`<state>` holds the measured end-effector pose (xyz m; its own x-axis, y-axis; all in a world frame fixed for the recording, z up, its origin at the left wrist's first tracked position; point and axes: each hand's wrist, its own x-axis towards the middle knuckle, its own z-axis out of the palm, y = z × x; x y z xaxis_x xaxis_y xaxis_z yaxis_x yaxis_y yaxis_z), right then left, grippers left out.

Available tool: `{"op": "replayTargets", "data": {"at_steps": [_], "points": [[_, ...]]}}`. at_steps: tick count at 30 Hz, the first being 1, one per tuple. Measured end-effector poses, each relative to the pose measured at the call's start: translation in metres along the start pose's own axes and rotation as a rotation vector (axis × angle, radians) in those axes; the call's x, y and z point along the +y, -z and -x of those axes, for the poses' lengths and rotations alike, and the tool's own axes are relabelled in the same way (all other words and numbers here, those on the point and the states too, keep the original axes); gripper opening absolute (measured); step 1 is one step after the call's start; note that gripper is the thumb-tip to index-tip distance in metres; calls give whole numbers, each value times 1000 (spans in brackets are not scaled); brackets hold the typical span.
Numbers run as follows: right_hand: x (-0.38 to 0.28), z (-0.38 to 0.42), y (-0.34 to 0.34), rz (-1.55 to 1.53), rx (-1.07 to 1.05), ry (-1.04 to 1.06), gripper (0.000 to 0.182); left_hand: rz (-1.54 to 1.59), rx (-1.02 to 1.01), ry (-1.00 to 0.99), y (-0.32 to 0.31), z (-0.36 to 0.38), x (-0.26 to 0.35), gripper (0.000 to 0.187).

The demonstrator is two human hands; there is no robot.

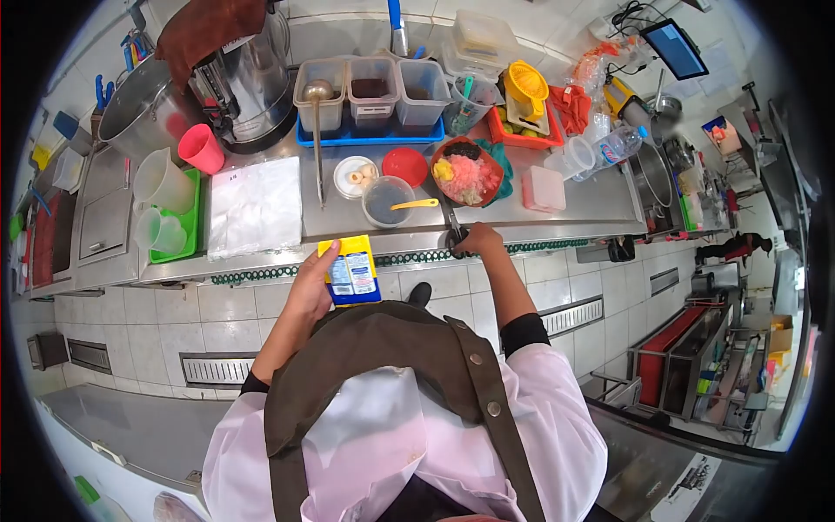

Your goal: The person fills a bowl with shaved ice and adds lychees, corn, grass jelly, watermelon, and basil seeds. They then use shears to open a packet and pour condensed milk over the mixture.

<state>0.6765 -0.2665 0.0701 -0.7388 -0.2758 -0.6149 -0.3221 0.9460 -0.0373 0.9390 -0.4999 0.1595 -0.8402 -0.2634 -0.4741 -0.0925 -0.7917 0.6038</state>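
My left hand [308,285] is closed around a yellow and blue carton or packet [351,271], with printed white panels facing up. Black-handled scissors [455,233] are in my right hand [481,239] at the counter's front edge, blades pointing away from me. Beyond them sits a red bowl [467,172] of pink shaved ice with yellow and dark toppings. A clear tub [388,202] with dark contents and a yellow spoon [415,204] stands nearer the packet. Next to it are a white dish [355,177] with pale round pieces and a red lid [404,167].
Lidded-height tubs [373,88] stand in a blue tray [370,133], a long ladle [318,139] leaning there. Clear plastic bags [255,207] lie left, beside a green tray [184,237] with jugs. A pink block [543,189] and a water bottle [611,153] are right.
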Motion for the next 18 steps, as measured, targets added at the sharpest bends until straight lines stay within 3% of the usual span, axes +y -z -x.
{"op": "replayTargets", "data": {"at_steps": [2,5,7,8,9,12,18], "points": [[1,6,-3,25,81,19,46,3,-22,38,-8,-3,-6,35],[31,-20,-30,86,-20,70,44,30,3,47,-24,-6,-13,28],[46,-6,-31,157,-313,243,41,13,6,30,-27,-10,-15,29],[52,27,-24,-67,-339,265,31,5,11,14,-28,-13,-16,29],[79,41,-46,-679,-422,291,26,0,21,2,-30,-15,-18,29],[96,91,-63,-1262,-643,478,39,-142,25,-68,-39,-21,-19,30],[56,129,15,-1300,-500,630,33,-490,-121,-187,-69,-34,-31,40]]}}
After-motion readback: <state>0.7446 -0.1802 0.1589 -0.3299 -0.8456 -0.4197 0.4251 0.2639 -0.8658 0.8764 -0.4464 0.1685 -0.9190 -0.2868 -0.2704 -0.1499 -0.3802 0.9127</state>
